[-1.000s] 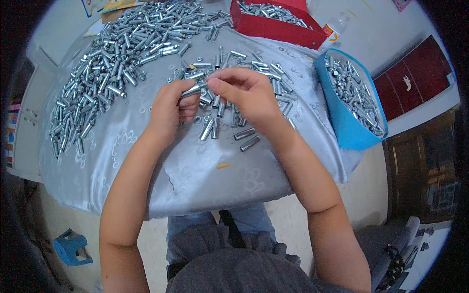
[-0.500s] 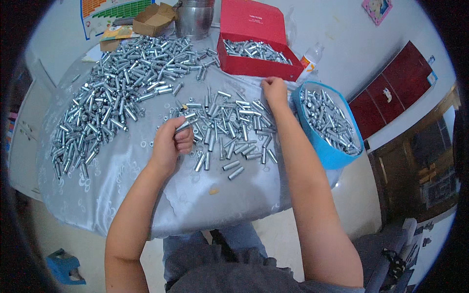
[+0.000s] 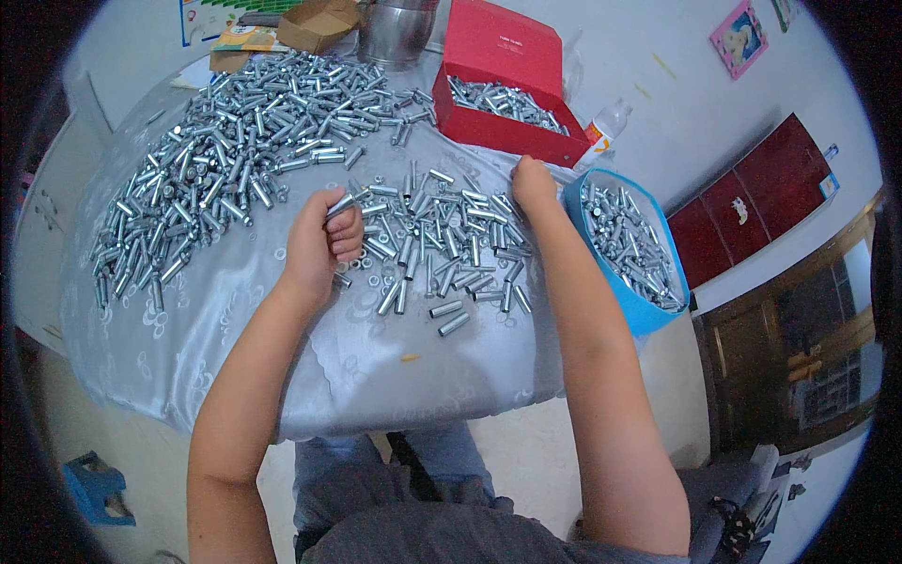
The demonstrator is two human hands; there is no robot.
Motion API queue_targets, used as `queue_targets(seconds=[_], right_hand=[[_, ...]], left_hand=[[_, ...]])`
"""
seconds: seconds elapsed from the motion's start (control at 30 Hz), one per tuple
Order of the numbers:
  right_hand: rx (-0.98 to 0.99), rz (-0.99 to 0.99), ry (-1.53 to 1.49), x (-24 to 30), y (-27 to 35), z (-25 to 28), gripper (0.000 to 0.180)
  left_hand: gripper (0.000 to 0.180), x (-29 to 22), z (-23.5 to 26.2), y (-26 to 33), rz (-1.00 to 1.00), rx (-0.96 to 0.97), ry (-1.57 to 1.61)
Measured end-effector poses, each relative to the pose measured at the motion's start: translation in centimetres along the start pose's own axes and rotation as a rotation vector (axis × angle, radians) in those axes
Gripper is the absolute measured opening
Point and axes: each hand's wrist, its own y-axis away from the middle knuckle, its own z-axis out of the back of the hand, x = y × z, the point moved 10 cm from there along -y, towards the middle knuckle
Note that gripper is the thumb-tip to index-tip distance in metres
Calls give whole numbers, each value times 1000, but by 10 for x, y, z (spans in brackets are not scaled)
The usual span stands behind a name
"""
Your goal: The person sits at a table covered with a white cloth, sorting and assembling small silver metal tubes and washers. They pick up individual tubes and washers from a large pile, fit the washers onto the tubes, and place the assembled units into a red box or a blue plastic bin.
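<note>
Steel sleeves (image 3: 442,235) lie scattered on the silver cloth (image 3: 235,367), long axes mostly toward twelve o'clock. Left hand (image 3: 321,246), fisted around one sleeve, sits at their nine o'clock; right hand (image 3: 532,185), its grip hidden, rests at two o'clock beside the blue tub (image 3: 648,315).

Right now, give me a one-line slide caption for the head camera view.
Left hand grips a metal sleeve while right hand reaches beside the blue tub.

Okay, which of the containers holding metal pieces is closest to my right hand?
The blue tub: your right hand is right at its rim, while the red box sits farther back.
</note>
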Motion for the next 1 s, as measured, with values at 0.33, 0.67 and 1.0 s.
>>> queue_targets(seconds=[0.33,0.67,1.0], right_hand=[[63,-15,-161,-9,-7,0,20],[151,182,-388,81,50,60,24],[178,319,-380,142,140,89,23]], left_hand=[[43,-3,15,-6,-19,-47,-37],[42,-2,17,-4,-7,-66,-16],[41,-2,12,0,-10,-51,-79]])
